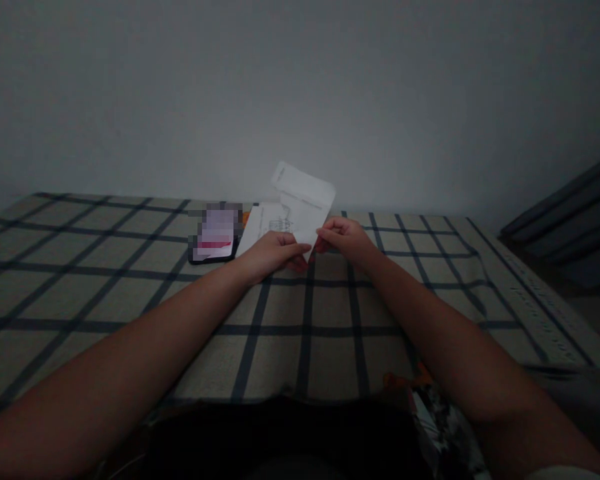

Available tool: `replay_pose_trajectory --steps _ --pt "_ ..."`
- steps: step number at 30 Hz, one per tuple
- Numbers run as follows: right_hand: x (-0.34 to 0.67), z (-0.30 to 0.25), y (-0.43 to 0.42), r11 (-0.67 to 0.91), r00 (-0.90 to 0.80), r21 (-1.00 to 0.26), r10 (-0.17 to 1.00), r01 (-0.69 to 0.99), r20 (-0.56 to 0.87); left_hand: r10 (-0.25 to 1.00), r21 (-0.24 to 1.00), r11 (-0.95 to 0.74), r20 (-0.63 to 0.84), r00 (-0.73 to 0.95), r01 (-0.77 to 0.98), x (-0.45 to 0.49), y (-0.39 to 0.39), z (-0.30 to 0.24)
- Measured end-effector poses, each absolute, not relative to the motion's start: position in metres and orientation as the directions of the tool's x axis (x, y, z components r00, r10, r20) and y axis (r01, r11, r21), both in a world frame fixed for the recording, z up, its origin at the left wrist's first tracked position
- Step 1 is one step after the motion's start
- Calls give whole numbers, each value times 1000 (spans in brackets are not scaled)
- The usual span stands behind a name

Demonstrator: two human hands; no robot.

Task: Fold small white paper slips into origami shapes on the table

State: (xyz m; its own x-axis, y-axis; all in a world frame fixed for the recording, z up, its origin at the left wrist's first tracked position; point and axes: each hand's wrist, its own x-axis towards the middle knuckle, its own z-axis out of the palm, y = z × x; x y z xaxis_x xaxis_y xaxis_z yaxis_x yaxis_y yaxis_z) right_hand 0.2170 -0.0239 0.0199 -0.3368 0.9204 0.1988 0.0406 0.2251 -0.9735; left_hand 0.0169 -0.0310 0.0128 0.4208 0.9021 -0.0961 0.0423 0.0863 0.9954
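Head view: left hand [275,252] and right hand [343,235] both pinch the white paper [307,217] low down, right of the phone [213,233]; uneven pulling could tear it.

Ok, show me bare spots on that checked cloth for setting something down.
Bare checked cloth lies between the forearms, left of the smartphone, and right of the right hand. Crowded: back centre, where smartphone, left hand and white printed paper bunch together.

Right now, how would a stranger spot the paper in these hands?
Over the checked cloth, find the left hand and right hand. In their grip is the white paper, tilted upward, unlike the phone lying flat to its left.
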Motion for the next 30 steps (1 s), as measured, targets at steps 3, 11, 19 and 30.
replay_pose_trajectory --steps 3,11,19,30 --pt "216 20 -24 218 -330 -975 924 42 192 895 995 101 -99 436 17 16 -31 13" --pt "218 15 -22 201 -353 -980 918 14 183 854 977 208 -160 496 -42 16 -33 17" --pt "218 15 -21 215 -337 -976 922 45 188 857 974 217 -158 491 -66 17 -34 16" --pt "218 16 -20 228 -332 -973 922 46 200 846 973 229 -216 488 34 16 -34 19"
